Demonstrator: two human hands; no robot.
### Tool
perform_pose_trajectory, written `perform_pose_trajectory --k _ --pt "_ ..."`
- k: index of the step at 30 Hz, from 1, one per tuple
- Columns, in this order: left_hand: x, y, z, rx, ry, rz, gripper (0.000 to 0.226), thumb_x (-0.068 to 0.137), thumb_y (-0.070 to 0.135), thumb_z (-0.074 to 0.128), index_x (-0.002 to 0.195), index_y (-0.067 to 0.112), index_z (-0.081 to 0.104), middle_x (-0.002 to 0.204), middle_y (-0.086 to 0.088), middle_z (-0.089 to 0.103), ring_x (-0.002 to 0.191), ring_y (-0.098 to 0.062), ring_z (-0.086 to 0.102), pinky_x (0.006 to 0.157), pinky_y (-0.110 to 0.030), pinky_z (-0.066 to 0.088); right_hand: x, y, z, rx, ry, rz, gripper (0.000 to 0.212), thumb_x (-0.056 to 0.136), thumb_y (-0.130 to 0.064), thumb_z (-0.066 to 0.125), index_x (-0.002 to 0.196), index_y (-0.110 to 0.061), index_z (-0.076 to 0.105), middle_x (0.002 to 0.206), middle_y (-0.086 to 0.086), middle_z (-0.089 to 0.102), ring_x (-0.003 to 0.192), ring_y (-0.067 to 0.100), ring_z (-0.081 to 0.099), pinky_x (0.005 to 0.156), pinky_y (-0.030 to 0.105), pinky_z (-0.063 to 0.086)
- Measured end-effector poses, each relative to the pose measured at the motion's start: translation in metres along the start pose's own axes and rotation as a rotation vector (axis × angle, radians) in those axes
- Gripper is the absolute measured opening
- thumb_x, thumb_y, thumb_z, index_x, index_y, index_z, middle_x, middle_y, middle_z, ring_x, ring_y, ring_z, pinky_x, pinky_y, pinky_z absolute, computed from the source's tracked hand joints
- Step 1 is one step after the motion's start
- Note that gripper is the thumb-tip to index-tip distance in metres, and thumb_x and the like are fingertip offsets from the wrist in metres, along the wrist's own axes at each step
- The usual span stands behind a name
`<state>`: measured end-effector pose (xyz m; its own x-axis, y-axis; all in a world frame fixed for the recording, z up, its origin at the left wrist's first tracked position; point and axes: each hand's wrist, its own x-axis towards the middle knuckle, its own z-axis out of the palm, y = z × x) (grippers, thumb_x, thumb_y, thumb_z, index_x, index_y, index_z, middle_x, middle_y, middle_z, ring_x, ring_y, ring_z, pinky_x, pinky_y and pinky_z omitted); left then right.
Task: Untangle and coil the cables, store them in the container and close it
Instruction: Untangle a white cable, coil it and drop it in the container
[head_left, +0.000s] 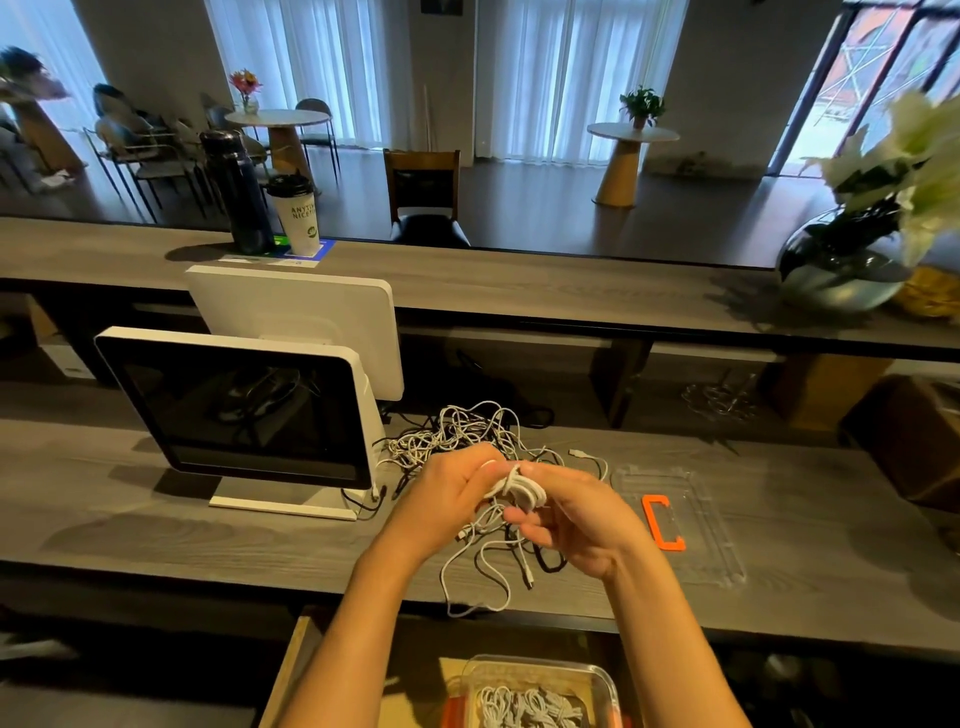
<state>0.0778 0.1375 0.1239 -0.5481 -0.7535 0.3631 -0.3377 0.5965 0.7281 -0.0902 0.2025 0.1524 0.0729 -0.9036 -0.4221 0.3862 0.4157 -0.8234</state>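
Grey wood desk (156, 519) mid-frame, tangled cables (467, 434) heaped at centre. Left hand (447, 499) and right hand (576, 519) both grip small white coil (519, 488). Coiling step under way. Next: drop coil into container (540, 675) at bottom centre; lid (680, 519) waits right.

Lid (691, 525) R of cables (457, 436)
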Motion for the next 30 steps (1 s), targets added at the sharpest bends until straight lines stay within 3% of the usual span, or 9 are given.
perform_pose_trajectory --k 5,7,9,12,14,17,20,25,30 --pt "-0.002 -0.006 0.002 0.067 0.061 0.117 0.032 0.1 0.042 0.047 0.089 0.02 0.067 0.073 0.027 0.057 0.065 0.006 0.053 0.061 -0.017 0.04 0.001 0.002 -0.004 0.062 -0.037 -0.066 0.028 0.09 -0.012 0.064 0.111 0.007 0.07 0.078 0.012 0.063 0.059 0.016 0.057 0.051 0.019 0.052" --pt "-0.002 -0.001 0.002 -0.068 0.119 -0.049 0.024 0.101 0.034 0.052 0.086 0.02 0.065 0.072 0.019 0.061 0.06 0.002 0.057 0.059 -0.021 0.045 0.003 0.005 -0.002 -0.091 0.023 -0.244 0.024 0.09 -0.011 0.065 0.107 0.003 0.073 0.08 0.015 0.067 0.059 0.018 0.057 0.053 0.022 0.052" --pt "0.0 0.008 0.003 -0.245 0.155 -0.364 0.041 0.104 0.048 0.039 0.091 0.017 0.064 0.078 0.004 0.067 0.056 -0.01 0.063 0.054 -0.035 0.054 0.004 0.008 -0.002 -0.337 0.123 -0.446 0.016 0.091 -0.009 0.067 0.102 -0.009 0.078 0.078 0.01 0.073 0.06 0.02 0.062 0.057 0.025 0.053" --pt "0.001 0.016 0.004 -0.404 -0.063 -0.799 0.074 0.097 0.068 0.022 0.099 0.006 0.062 0.074 -0.013 0.07 0.05 -0.018 0.061 0.045 -0.026 0.049 0.009 0.017 -0.006 -0.729 0.226 -0.751 0.015 0.089 -0.016 0.071 0.1 -0.024 0.078 0.089 -0.011 0.077 0.08 0.007 0.07 0.072 0.023 0.056" --pt "-0.002 0.016 0.003 -0.575 -0.223 -0.837 0.072 0.098 0.066 0.028 0.103 0.001 0.059 0.065 -0.012 0.065 0.046 -0.017 0.056 0.04 -0.02 0.043 0.013 0.023 -0.011 -1.002 0.205 -0.922 0.019 0.089 -0.033 0.069 0.106 -0.027 0.077 0.09 -0.019 0.074 0.083 0.002 0.066 0.073 0.023 0.054" --pt "-0.004 0.011 0.001 -0.657 -0.248 -0.759 0.05 0.104 0.047 0.039 0.104 0.001 0.058 0.059 -0.007 0.061 0.043 -0.013 0.053 0.037 -0.018 0.039 0.014 0.025 -0.016 -1.204 0.191 -0.885 0.028 0.088 -0.046 0.064 0.107 -0.029 0.077 0.08 -0.014 0.073 0.076 0.008 0.057 0.064 0.03 0.049" --pt "-0.003 0.01 0.001 -0.565 -0.291 -0.684 0.043 0.107 0.039 0.038 0.102 0.002 0.059 0.063 -0.011 0.065 0.048 -0.018 0.06 0.043 -0.021 0.047 0.014 0.025 -0.018 -1.178 0.216 -0.813 0.016 0.084 -0.033 0.075 0.096 -0.024 0.08 0.074 -0.005 0.074 0.067 0.008 0.063 0.062 0.032 0.053" --pt "-0.008 0.014 -0.004 -0.407 -0.364 -0.496 0.035 0.106 0.034 0.042 0.102 0.006 0.062 0.075 -0.012 0.071 0.064 -0.025 0.069 0.059 -0.031 0.058 0.012 0.015 -0.02 -0.728 0.161 -0.517 0.006 0.076 -0.016 0.083 0.073 -0.02 0.081 0.068 0.005 0.074 0.066 0.026 0.069 0.064 0.04 0.055" --pt "-0.003 0.017 -0.004 -0.35 -0.322 -0.342 0.014 0.1 0.02 0.057 0.108 0.014 0.066 0.097 -0.006 0.073 0.088 -0.019 0.074 0.081 -0.036 0.061 0.009 0.014 -0.023 -0.42 0.127 -0.388 0.006 0.078 -0.006 0.079 0.073 -0.007 0.076 0.068 0.009 0.068 0.062 0.013 0.058 0.059 0.023 0.046"
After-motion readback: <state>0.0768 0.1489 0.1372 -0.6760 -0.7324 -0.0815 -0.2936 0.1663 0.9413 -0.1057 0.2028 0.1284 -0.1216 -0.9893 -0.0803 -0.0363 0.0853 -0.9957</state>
